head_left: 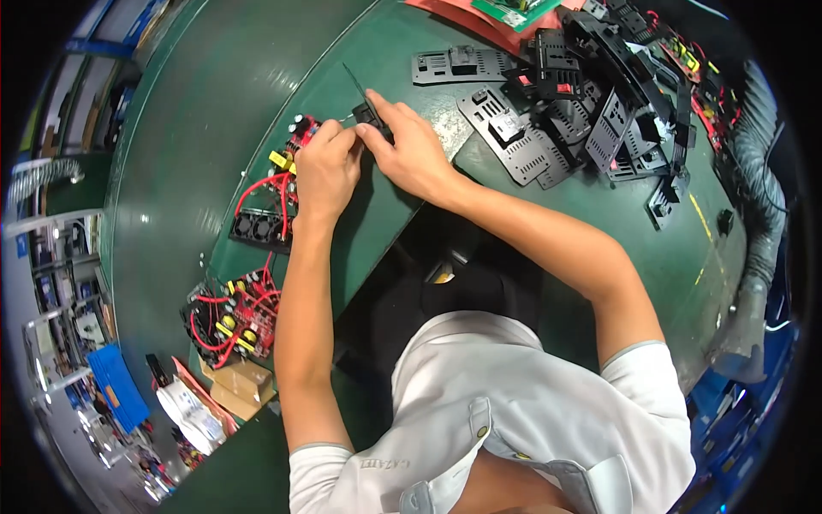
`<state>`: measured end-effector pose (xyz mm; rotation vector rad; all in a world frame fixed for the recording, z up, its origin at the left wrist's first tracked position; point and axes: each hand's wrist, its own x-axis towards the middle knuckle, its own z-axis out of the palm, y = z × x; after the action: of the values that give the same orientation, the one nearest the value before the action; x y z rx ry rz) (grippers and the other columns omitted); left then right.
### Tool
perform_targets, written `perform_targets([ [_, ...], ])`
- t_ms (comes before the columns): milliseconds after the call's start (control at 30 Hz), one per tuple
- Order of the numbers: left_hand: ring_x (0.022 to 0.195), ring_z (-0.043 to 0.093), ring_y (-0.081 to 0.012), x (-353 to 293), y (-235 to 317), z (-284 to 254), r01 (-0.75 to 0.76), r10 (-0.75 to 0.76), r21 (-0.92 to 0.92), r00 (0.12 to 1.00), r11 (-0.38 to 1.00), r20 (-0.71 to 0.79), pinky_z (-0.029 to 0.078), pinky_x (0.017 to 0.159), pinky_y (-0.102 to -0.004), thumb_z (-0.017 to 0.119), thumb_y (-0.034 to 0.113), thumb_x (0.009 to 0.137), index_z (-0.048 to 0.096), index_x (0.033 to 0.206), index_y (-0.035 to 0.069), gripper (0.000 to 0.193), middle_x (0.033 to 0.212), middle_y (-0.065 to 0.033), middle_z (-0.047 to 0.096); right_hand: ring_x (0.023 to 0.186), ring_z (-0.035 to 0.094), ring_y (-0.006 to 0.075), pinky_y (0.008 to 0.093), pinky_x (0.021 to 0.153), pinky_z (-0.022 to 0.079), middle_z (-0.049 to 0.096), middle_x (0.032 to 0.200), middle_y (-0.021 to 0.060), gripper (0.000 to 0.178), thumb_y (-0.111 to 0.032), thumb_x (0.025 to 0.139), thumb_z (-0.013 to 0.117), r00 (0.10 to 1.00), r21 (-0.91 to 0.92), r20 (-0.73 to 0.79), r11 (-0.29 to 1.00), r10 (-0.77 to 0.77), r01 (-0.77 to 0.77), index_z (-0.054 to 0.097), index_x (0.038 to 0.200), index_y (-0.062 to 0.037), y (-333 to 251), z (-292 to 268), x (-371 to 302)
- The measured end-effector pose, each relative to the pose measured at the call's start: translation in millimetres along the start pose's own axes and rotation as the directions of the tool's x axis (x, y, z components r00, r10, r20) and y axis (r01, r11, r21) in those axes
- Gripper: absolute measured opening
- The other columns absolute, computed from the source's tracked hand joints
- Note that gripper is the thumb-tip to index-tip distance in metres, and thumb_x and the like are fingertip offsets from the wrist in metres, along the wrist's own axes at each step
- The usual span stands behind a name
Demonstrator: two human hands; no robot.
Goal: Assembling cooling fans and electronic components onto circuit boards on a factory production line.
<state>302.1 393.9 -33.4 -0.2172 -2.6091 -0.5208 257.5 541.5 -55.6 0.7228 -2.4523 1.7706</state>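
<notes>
My left hand [325,167] rests curled on a red circuit board [289,158] with yellow parts, red wires and a black double fan [257,227], on the green table. Its fingers pinch something small that I cannot make out. Right beside it, my right hand [409,147] grips a small black tool [366,107] whose thin black end points up and away. Both hands nearly touch at their fingertips above the board's far end.
A second red board with red wires [231,319] lies nearer on the left, with cardboard boxes [240,384] beside it. A pile of black perforated plastic covers [591,111] fills the far right. A grey hose [762,240] runs down the right edge.
</notes>
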Motion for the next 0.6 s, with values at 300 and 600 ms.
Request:
perform_targets([
  [300,0.094,0.065,-0.0358,-12,73,-43,0.139,-0.124,0.139,0.986,0.980,-0.111,0.051,0.086,-0.0432,0.073,0.014,0.084,0.067,0.114,0.001,0.034,0.110,-0.0153,0.067,0.083,0.067,0.0168,0.0296,0.074,0.056,0.067,0.105,0.0108,0.055,-0.028,0.096,0.064,0.991,0.285,0.123,0.955,0.046,-0.079,0.051,0.142,-0.0014,36,0,19],
  [600,0.111,0.064,-0.0200,-256,67,-1,0.811,-0.736,-0.166,0.580,0.561,0.349,0.050,0.095,-0.0322,0.066,0.013,0.094,0.064,0.125,-0.002,0.034,0.121,-0.0125,0.067,0.076,0.064,0.0142,0.0281,0.066,0.057,0.064,0.096,0.0088,0.049,-0.027,0.098,0.061,0.928,0.553,0.300,0.752,0.222,-0.359,0.051,0.135,0.0034,31,-8,30],
])
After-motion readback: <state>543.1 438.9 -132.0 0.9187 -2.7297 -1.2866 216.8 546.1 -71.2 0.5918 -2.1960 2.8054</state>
